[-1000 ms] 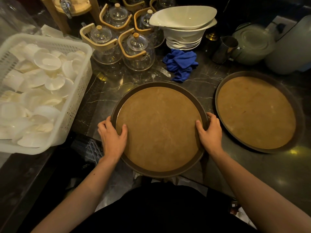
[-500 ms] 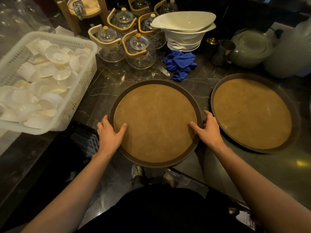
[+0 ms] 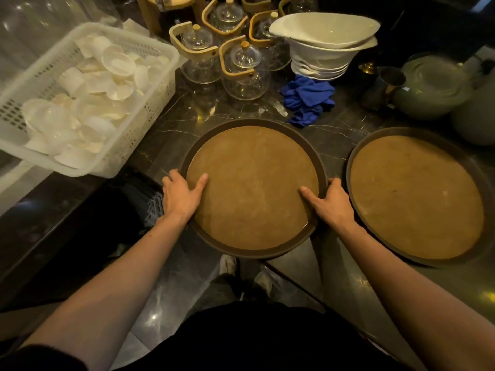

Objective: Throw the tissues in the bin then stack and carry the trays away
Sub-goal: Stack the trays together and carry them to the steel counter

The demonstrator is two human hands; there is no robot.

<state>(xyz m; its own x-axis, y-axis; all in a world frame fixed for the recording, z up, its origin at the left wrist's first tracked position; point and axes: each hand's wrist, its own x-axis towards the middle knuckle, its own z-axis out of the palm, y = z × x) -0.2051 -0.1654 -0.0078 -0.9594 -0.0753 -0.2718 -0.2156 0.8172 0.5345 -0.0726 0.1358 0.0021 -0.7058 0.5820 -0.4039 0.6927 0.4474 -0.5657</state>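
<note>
A round brown tray (image 3: 251,129) with a dark rim lies on the dark marble counter, its near edge overhanging the counter's front. My left hand (image 3: 180,194) grips its left rim, thumb lying on the tray's inner surface. On the opposite rim my right hand (image 3: 328,199) holds on the same way. A second, matching round tray (image 3: 417,196) rests flat on the counter to the right, a small gap away. Both trays are bare; no tissues or bin show.
A white plastic basket (image 3: 150,111) of white cups and dishes sits at the left. Behind the trays stand several glass teapots (image 3: 245,70) with wooden handles, stacked white bowls (image 3: 324,46), a blue cloth (image 3: 308,100), a metal jug (image 3: 381,87) and a green pot (image 3: 431,89).
The held tray has slid away from me, further onto the counter, and both thumbs now reach further onto its surface. The right tray has not moved.
</note>
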